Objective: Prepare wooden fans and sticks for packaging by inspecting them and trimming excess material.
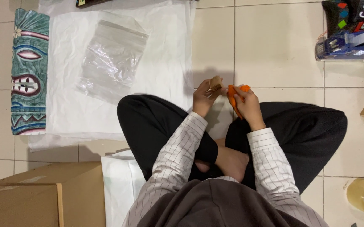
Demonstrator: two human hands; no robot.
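Wooden brush point(216, 83) in left hand point(203, 98) above beige tiled floor point(274, 46), white sheet point(165, 63) alongside.

One carved mask point(29, 72); one clear bag point(111, 54); one cardboard box point(39, 197); two tape rolls point(363, 196).

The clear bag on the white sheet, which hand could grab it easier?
Probably the left hand. The clear bag lies on the white sheet on the person's left side, so it is nearer to that hand. The right hand sits farther away, gripping an orange thing. But the left hand already holds a small wooden piece.
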